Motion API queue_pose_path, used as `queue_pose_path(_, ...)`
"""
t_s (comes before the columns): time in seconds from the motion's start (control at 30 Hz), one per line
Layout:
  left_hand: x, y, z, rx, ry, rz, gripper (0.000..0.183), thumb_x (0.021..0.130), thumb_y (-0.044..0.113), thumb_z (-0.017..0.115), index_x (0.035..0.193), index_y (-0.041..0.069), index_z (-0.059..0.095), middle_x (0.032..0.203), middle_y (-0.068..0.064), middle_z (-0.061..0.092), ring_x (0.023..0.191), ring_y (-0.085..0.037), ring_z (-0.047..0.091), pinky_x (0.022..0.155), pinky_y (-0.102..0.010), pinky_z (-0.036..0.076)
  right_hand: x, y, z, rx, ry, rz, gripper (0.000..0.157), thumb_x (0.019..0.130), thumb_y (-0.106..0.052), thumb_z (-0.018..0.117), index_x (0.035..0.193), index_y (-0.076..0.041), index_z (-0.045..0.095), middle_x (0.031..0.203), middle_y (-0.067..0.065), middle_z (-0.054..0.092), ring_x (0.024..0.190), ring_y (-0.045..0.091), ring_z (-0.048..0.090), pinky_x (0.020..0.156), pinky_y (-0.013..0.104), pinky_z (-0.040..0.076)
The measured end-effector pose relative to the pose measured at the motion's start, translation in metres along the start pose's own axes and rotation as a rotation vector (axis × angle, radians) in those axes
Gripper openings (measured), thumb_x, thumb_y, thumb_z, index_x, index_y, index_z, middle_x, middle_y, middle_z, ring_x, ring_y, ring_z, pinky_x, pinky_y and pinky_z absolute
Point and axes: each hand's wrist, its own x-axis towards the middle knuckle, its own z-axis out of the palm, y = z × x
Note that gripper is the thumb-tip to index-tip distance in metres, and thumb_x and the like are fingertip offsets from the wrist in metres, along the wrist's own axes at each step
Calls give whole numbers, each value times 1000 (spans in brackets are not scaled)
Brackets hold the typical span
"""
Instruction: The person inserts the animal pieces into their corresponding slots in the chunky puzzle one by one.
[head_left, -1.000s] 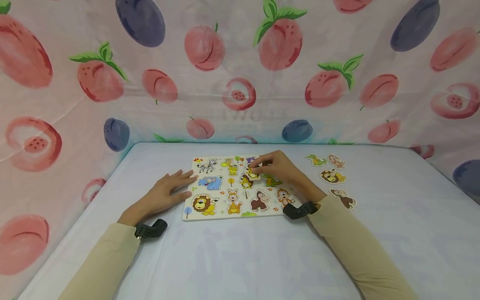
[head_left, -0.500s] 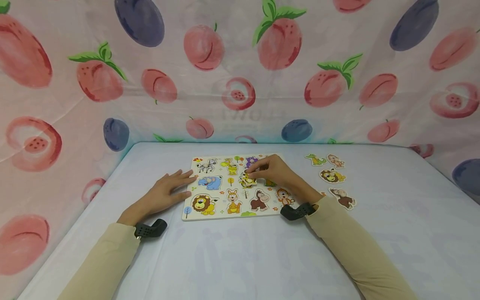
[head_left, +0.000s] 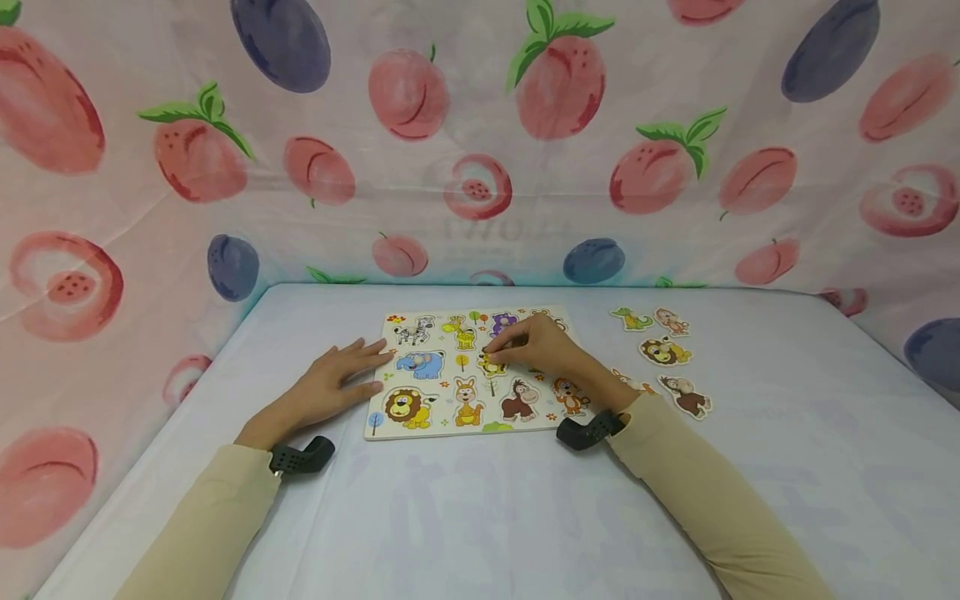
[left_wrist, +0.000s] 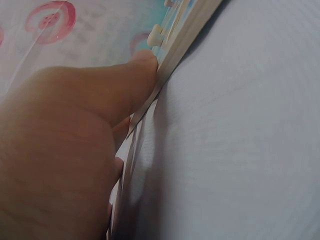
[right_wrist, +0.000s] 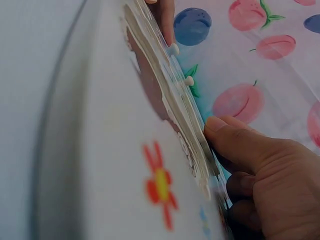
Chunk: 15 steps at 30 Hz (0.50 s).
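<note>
"Pinched: my right hand point(head_left: 546, 348) has its thumb and fingers together on a yellow animal piece point(head_left: 491, 367)."

"Where is that piece, exactly?"

"On or just above the board point(head_left: 442, 432), in the middle row, below the purple animal point(head_left: 502, 322) and right of the blue elephant point(head_left: 422, 367). My fingers cover part of it, so I can't tell whether it sits flush."

"And your other hand?"

"My left hand point(head_left: 322, 387) has its fingers spread, thumb and fingertips touching the board's left edge. Light pressure there should stop it sliding."

"So how do you do this step well?"

"Mostly by feel, I think. I'd hold the piece level, match its outline to the shape underneath, turn it slightly if it catches, and press only once it drops. Tilted, it would probably jam on one edge."

"Anything to mind nearby?"

"My right sleeve point(head_left: 705, 483). It's close to an orange piece point(head_left: 636, 384) and the loose gorilla point(head_left: 686, 397), so I'd lift my forearm rather than drag it."
</note>
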Motion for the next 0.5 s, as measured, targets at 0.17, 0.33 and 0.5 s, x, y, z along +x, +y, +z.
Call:
queue_pose_path(0.17,0,-1,0,-5,2,8,54,94,37,59,142,14,48,153,-7,33,143,-35,16,114,-55,5,0,0,0,6,-6,-11,11,82,-28,78,92,-23,78,91,-6,72,75,18,61,57,28,43)
queue_pose_path(0.33,1,-1,0,-5,2,9,54,94,38,59,142,15,48,153,-6,33,143,-35,16,114,-55,5,0,2,-1,29,-16,-19,12,82,-25,77,92,-20,78,88,-4,72,73,19,63,56,28,44)
queue_pose_path(0.5,0,-1,0,1,2,4,54,94,37,59,142,15,48,152,-7,33,143,-35,16,114,-55,5,1,3,-1,33,-11,-23,10,82,-24,77,91,-19,77,86,-3,72,70,20,62,55,28,43)
